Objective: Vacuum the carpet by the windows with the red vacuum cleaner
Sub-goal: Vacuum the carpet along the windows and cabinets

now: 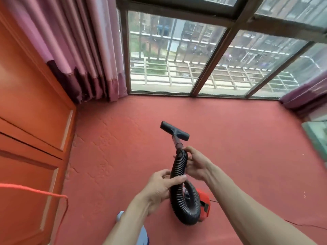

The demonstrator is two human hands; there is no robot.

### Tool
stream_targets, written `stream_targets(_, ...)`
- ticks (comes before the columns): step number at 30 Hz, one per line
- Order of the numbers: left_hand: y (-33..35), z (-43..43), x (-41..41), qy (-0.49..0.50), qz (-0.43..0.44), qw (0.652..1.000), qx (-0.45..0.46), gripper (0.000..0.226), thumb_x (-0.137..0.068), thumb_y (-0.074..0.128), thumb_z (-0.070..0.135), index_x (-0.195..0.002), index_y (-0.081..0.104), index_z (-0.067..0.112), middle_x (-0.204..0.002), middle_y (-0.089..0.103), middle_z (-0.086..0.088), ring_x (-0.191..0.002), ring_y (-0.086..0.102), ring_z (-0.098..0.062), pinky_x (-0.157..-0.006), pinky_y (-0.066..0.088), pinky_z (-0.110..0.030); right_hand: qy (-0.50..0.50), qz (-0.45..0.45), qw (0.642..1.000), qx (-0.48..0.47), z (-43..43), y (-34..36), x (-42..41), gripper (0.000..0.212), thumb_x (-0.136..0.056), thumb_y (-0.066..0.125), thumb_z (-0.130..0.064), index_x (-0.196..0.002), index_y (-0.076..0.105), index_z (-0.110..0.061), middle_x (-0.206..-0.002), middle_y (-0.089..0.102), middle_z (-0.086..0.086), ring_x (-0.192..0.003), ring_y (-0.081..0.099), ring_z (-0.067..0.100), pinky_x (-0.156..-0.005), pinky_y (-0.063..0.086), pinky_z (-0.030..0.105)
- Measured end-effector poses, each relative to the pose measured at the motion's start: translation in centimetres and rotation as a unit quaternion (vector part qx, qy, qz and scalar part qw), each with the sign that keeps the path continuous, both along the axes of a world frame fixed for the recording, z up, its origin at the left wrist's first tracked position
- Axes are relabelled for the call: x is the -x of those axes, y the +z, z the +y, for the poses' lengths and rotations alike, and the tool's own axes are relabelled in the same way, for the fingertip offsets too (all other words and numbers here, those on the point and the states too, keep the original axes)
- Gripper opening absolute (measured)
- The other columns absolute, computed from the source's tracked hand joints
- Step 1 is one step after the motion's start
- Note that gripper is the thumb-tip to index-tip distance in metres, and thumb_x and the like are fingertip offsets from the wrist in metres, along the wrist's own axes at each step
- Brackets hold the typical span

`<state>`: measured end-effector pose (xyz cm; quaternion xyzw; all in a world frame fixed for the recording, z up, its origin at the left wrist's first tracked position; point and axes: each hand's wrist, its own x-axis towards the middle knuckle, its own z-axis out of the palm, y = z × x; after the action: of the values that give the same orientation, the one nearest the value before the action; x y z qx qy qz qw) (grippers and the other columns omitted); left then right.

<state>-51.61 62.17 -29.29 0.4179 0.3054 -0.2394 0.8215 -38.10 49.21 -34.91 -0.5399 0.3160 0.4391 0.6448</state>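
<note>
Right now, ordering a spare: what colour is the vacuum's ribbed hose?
The hose is black; head view.

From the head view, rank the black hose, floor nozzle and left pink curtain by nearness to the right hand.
1. The black hose: held in the right hand.
2. The floor nozzle: just ahead, past the hose's end.
3. The pink curtain: far-left corner.

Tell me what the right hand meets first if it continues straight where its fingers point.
The black hose: the right hand grips it just below the wand, fingers pointing left. Beyond it, probably only carpet until the orange cabinet, though depth is unclear.
</note>
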Motion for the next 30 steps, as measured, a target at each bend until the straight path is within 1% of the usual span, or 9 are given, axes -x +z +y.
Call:
stream_targets(2, 1.4, -2.3, -0.3, -0.022, -0.015, 0.999, -0.033, 0.041, -0.079, 0.08, 0.007, -0.114, 0.063, -0.008, -0.088, 0.069, -0.012, -0.075, 0.069, -0.024, -0.074, 0.06, -0.035, -0.03, -0.033, 0.999, -0.014, -2.4, 1.7, 0.0, 0.033, -0.067, 0.071, -0.027, -0.091, 0.059, -0.006, -0.081, 0.049, 0.007, -0.065, 0.038, 0.019, -0.063, 0.034, 0.031)
stream_targets(5, 3.9, -5.7, -0.5, -0.052, -0.041, 0.994, -0.083, 0.044, -0.072, 0.087, 0.014, -0.107, 0.068, -0.005, -0.088, 0.068, -0.013, -0.081, 0.067, -0.027, -0.085, 0.054, -0.046, -0.061, -0.076, 0.995, -0.03, -5.8, 4.9, 0.3, 0.023, -0.082, 0.063, -0.024, -0.094, 0.058, -0.004, -0.083, 0.056, 0.009, -0.066, 0.04, 0.02, -0.064, 0.034, 0.03)
stream_targets(9, 6.9, -9.3, -0.9, -0.071, -0.079, 0.988, -0.115, 0.055, -0.055, 0.09, 0.028, -0.099, 0.072, -0.002, -0.082, 0.067, -0.01, -0.08, 0.062, -0.026, -0.079, 0.046, -0.043, -0.117, -0.116, 0.986, -0.041, -9.8, 8.7, 0.5, 0.027, -0.087, 0.062, -0.021, -0.106, 0.053, -0.004, -0.088, 0.054, 0.011, -0.07, 0.047, 0.021, -0.067, 0.039, 0.029)
stream_targets(16, 11.9, -13.4, -2.2, -0.13, -0.133, 0.972, -0.143, 0.02, -0.078, 0.079, 0.009, -0.096, 0.074, 0.002, -0.079, 0.065, -0.008, -0.077, 0.062, -0.025, -0.079, 0.052, -0.037, -0.189, -0.127, 0.973, -0.044, -14.8, 13.3, 1.2, 0.014, -0.092, 0.06, -0.021, -0.086, 0.055, -0.01, -0.072, 0.052, 0.005, -0.06, 0.047, 0.017, -0.06, 0.04, 0.028)
stream_targets(20, 13.0, -14.0, -3.1, -0.16, -0.14, 0.966, -0.149, 0.028, -0.077, 0.08, 0.011, -0.1, 0.073, -0.002, -0.079, 0.066, -0.008, -0.077, 0.064, -0.024, -0.08, 0.054, -0.038, -0.247, -0.102, 0.962, -0.058, -16.0, 14.9, 1.4, 0.018, -0.094, 0.059, -0.021, -0.087, 0.052, -0.007, -0.072, 0.051, 0.006, -0.059, 0.049, 0.017, -0.046, 0.047, 0.023)
stream_targets(22, 13.2, -13.4, -4.1, -0.178, -0.146, 0.962, -0.149, 0.026, -0.075, 0.081, 0.011, -0.097, 0.074, 0.001, -0.079, 0.066, -0.008, -0.077, 0.065, -0.024, -0.083, 0.055, -0.04, -0.274, -0.094, 0.955, -0.066, -15.8, 15.3, 1.0, 0.019, -0.094, 0.058, -0.021, -0.085, 0.051, -0.006, -0.073, 0.049, 0.006, -0.059, 0.047, 0.016, -0.047, 0.046, 0.023)
stream_targets(24, 13.5, -12.6, -5.6, -0.194, -0.155, 0.957, -0.151, 0.019, -0.076, 0.081, 0.009, -0.093, 0.074, 0.004, -0.078, 0.066, -0.008, -0.076, 0.064, -0.024, -0.08, 0.054, -0.037, -0.283, -0.097, 0.951, -0.071, -15.4, 15.4, 0.2, 0.02, -0.093, 0.057, -0.021, -0.079, 0.05, -0.009, -0.068, 0.047, 0.004, -0.054, 0.043, 0.014, -0.05, 0.038, 0.023)
stream_targets(27, 14.0, -10.6, -8.6, -0.212, -0.164, 0.953, -0.144, 0.014, -0.077, 0.08, 0.005, -0.09, 0.075, 0.006, -0.076, 0.064, -0.007, -0.075, 0.062, -0.023, -0.078, 0.054, -0.035, -0.3, -0.11, 0.943, -0.087, -14.2, 15.6, -2.0, 0.02, -0.092, 0.055, -0.019, -0.075, 0.046, -0.012, -0.063, 0.043, 0.002, -0.05, 0.034, 0.012, -0.039, 0.028, 0.018)
stream_targets(30, 14.4, -8.3, -12.2, -0.241, -0.177, 0.944, -0.137, 0.013, -0.075, 0.081, 0.005, -0.087, 0.075, 0.008, -0.076, 0.063, -0.007, -0.076, 0.061, -0.024, -0.082, 0.054, -0.038, -0.331, -0.125, 0.933, -0.071, -12.3, 16.2, -4.3, 0.02, -0.091, 0.057, -0.02, -0.075, 0.048, -0.011, -0.068, 0.043, 0.004, -0.054, 0.033, 0.014, -0.047, 0.03, 0.022)
